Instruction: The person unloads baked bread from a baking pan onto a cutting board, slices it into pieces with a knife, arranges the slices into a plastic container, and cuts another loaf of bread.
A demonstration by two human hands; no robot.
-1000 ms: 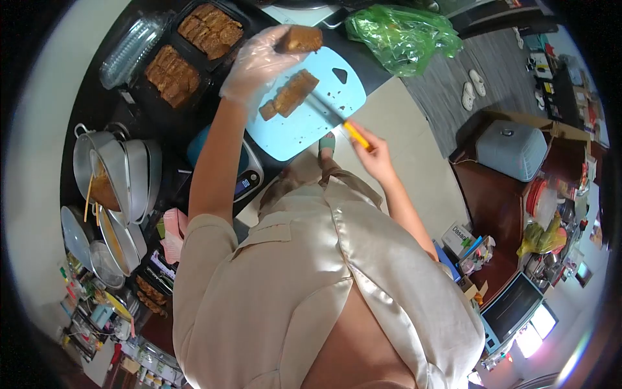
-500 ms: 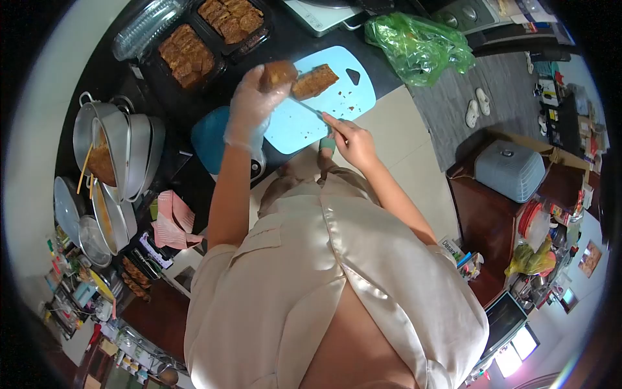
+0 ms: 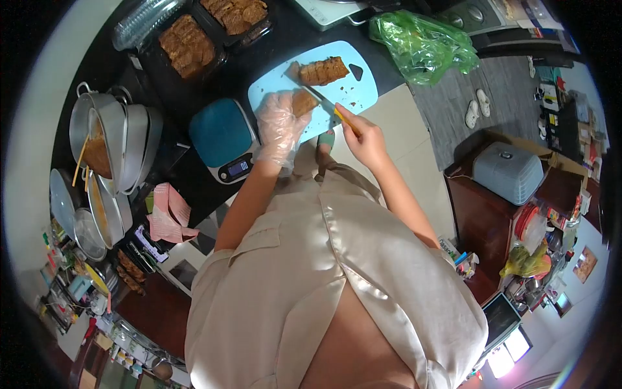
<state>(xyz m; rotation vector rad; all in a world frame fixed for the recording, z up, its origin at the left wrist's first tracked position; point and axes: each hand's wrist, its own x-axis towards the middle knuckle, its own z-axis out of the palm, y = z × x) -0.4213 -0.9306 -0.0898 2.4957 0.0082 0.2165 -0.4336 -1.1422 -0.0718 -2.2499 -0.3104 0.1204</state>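
Note:
My left hand (image 3: pixel 280 129), in a clear plastic glove, grips a browned block of loaf-like food (image 3: pixel 303 102) over the light blue cutting board (image 3: pixel 364 94). My right hand (image 3: pixel 365 140) is wrapped round the yellow handle of a knife (image 3: pixel 322 96). Its blade points up and left, between the held block and a sliced browned loaf (image 3: pixel 327 70) lying on the board's far part. Crumbs are scattered near the blade. Whether the blade touches the held block I cannot tell.
Left of the board sits a kitchen scale (image 3: pixel 223 136) with a lit display. Black trays of browned pieces (image 3: pixel 186 47) stand at the back left, near nested metal pans (image 3: pixel 133 142). A green plastic bag (image 3: pixel 424 48) lies at the back right.
My left hand has come down and nearer to me with the block, lowering it to the board. The knife has shifted slightly right and the scale has come into fuller view.

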